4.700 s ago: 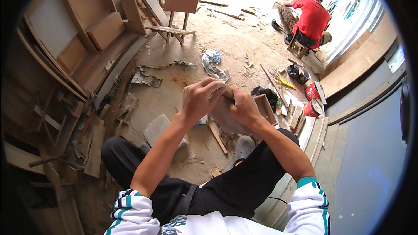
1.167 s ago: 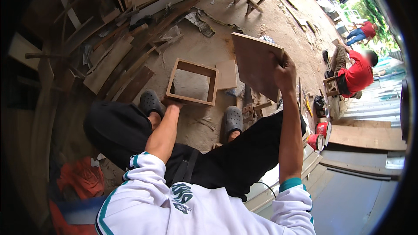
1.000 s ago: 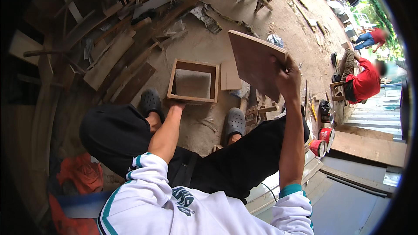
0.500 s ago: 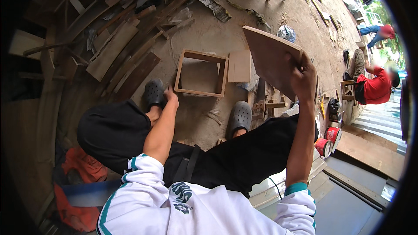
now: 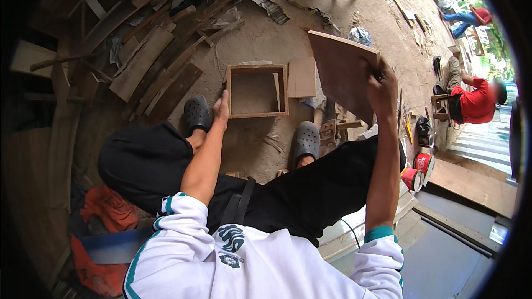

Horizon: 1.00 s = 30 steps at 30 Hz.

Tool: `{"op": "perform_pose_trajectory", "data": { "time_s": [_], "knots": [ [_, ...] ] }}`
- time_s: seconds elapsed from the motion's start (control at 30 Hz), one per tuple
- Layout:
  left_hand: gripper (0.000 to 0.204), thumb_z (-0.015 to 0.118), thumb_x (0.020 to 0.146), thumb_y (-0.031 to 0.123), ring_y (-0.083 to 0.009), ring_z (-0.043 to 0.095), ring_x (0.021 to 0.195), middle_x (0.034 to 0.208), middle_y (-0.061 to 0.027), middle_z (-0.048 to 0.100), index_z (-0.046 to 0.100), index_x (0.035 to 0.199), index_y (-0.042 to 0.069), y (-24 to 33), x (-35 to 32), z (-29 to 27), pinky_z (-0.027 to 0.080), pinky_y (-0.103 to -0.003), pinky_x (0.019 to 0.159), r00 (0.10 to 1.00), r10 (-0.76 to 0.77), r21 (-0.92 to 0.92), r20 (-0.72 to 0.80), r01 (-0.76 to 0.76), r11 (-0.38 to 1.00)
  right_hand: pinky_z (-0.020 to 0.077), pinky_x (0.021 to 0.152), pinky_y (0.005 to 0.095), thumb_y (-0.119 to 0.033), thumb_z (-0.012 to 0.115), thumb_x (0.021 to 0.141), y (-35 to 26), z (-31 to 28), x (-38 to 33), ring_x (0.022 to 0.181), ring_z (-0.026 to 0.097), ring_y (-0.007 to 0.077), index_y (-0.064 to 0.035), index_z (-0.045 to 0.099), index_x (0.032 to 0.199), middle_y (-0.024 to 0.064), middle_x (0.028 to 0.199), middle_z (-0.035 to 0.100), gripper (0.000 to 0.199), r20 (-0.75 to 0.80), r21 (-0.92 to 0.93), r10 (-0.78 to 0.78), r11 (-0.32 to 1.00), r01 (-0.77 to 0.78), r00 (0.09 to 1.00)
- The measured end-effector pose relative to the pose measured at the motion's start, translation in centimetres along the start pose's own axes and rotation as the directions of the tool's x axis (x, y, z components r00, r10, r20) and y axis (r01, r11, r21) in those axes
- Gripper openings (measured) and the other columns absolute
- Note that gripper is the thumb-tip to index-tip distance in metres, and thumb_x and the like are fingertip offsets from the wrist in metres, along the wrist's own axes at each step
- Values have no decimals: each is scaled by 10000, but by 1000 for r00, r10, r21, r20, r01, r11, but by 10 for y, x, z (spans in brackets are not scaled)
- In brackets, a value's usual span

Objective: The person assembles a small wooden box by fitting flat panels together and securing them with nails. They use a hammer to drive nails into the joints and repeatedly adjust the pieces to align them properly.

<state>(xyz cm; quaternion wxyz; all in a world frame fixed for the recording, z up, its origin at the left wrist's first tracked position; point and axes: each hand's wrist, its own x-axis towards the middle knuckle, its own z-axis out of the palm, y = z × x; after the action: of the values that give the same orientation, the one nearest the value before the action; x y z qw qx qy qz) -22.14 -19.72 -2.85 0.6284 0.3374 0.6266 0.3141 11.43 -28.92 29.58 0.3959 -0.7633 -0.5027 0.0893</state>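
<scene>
Right hand gripping raised wooden panel at its edge, left hand fingers extended, touching square wooden frame on ground

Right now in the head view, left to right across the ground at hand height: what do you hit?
Stacked planks → left shoe → left hand → open wooden frame → small flat board → plywood panel → right hand → seated person in red.

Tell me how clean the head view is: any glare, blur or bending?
Head view: sharp on the right hand and its brown board; daylight blows out the right rim; dark vignette around the rim; fisheye bends the planks at left.
</scene>
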Motion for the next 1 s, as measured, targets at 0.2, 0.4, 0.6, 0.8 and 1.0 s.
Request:
{"op": "perform_pose_trajectory", "data": {
  "time_s": [0.2, 0.4, 0.6, 0.8, 1.0],
  "knots": [
    [872, 438, 936, 635, -395, 417, 1341, 1443, -258, 437, 351, 1438, -73, -15, 25, 14, 346, -419, 1088, 997, -35, 237, -64, 49, 970, 493, 777, 329, -260, 642, 929, 19, 20, 9, 847, 660, 190, -35, 637, 1099, 114, 941, 705, 282, -35, 96, 58, 994, -54, 998],
    [905, 419, 924, 657, -410, 383, 1361, 1477, -289, 370, 297, 1470, -54, -24, 40, 17, 332, -450, 1102, 995, -27, 261, -95, 51, 964, 469, 685, 243, -235, 647, 951, -36, 22, 3, 760, 582, 70, -21, 616, 1114, 12, 907, 673, 271, 40, 271, 104, 956, -111, 994],
    [840, 491, 922, 600, -414, 426, 1325, 1423, -292, 435, 374, 1425, -63, -8, 18, 25, 365, -454, 1075, 996, -71, 301, -57, 85, 950, 463, 702, 240, -213, 617, 974, -5, 47, -2, 816, 582, 82, -18, 605, 1143, 33, 972, 673, 258, 107, 386, 204, 893, -230, 973],
    [491, 666, 907, 364, -300, 656, 963, 1093, -196, 667, 608, 1146, -60, 16, 14, 34, 511, -382, 855, 858, 485, 217, -172, -447, 868, 513, 714, 265, -239, 584, 993, 81, 126, -6, 826, 628, 138, -34, 583, 1154, 51, 1005, 657, 261, 286, 535, 386, 696, -480, 877],
    [648, 548, 931, 579, -159, 655, 796, 989, -78, 694, 594, 1224, 3, 52, -9, 17, 509, -272, 691, 961, -15, -125, 276, 51, 991, 501, 896, 363, -276, 541, 1003, 131, 189, -16, 1031, 610, 204, -27, 547, 1257, 88, 1179, 621, 356, 466, 579, 447, 498, -645, 763]
  ]
}}
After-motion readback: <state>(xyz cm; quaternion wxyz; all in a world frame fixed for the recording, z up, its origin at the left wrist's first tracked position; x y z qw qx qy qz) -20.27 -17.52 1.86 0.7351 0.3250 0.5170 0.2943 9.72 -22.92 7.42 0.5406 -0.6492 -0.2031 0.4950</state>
